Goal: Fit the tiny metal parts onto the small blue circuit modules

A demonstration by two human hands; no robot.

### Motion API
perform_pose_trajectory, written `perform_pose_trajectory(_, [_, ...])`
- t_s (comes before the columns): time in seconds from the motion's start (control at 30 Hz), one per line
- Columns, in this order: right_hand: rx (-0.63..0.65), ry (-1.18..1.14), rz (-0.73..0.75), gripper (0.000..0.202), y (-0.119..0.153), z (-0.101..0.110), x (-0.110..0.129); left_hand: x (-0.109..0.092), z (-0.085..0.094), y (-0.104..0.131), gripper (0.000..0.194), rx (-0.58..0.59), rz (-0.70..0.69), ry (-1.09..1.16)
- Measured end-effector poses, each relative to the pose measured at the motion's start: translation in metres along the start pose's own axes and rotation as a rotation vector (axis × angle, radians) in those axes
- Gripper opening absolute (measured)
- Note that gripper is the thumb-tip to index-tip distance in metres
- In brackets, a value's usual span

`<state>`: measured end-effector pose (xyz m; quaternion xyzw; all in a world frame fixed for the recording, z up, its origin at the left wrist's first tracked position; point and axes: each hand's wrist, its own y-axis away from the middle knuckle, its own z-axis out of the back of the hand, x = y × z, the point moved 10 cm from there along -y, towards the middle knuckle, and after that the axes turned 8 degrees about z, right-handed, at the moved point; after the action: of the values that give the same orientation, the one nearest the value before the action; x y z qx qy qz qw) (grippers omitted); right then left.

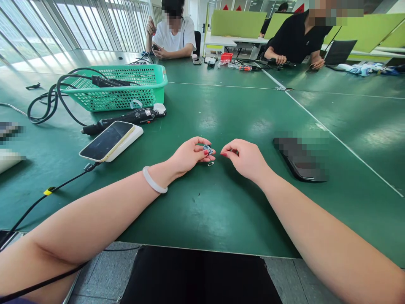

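Near the middle of the green table [240, 211], my left hand [190, 155] pinches a small circuit board [208, 149] between thumb and fingers. Just below those fingertips is a tiny pale rectangular part [210, 164] with a dark centre; whether it touches the table I cannot tell. A little to the right, my right hand [243, 157] has its thumb and forefinger pressed together, apart from the board. Anything between those two fingertips is too small to make out. A white bracelet [154, 180] circles my left wrist.
Left of my hands lie a phone on a white block [109, 141], a black corded tool [126, 119] and a green basket [126, 93] holding cables. A dark phone-like slab [299, 160] is at the right. Two people [177, 33] sit across the table among cables and small parts.
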<state>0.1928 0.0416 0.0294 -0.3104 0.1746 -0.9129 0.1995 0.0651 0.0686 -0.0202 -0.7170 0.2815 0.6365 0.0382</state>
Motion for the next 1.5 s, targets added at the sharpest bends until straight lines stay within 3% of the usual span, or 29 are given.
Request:
perform_pose_trajectory(0.13, [-0.176, -0.188, 0.084, 0.016, 0.002, 0.017, 0.024, 0.001, -0.015, 0.002, 0.017, 0.106, -0.018, -0.082])
perform_pose_trajectory(0.27, [-0.183, -0.183, 0.184, 0.021, 0.002, 0.013, 0.040, 0.002, -0.023, 0.005, 0.017, 0.177, 0.001, -0.086])
perform_pose_trajectory(0.47, [-0.187, -0.152, 0.217, 0.025, 0.003, 0.010, 0.038, 0.006, -0.026, 0.006, 0.012, 0.231, 0.039, -0.022])
perform_pose_trajectory(0.7, [-0.238, -0.176, 0.139, 0.024, 0.004, 0.020, 0.030, 0.006, -0.018, 0.006, 0.011, 0.170, 0.113, 0.135])
perform_pose_trajectory(0.87, [-0.243, -0.134, 0.051, 0.019, 0.005, 0.018, 0.022, -0.006, 0.019, -0.002, 0.014, -0.100, -0.004, 0.366])
perform_pose_trajectory(0.97, [-0.157, -0.069, 0.037, 0.014, 0.002, 0.004, 0.023, -0.005, 0.032, -0.004, 0.015, -0.202, -0.017, 0.352])
perform_pose_trajectory(1.13, [0.109, 0.066, 0.100, 0.013, -0.005, -0.036, 0.030, -0.002, 0.030, -0.005, 0.018, -0.202, -0.009, 0.254])
perform_pose_trajectory(1.27, [0.153, 0.140, 0.117, 0.014, -0.009, -0.048, 0.030, -0.003, 0.028, -0.005, 0.017, -0.203, -0.014, 0.220])
perform_pose_trajectory(1.5, [0.151, 0.182, 0.141, 0.015, -0.011, -0.050, 0.029, -0.003, 0.027, -0.005, 0.018, -0.174, -0.020, 0.189])
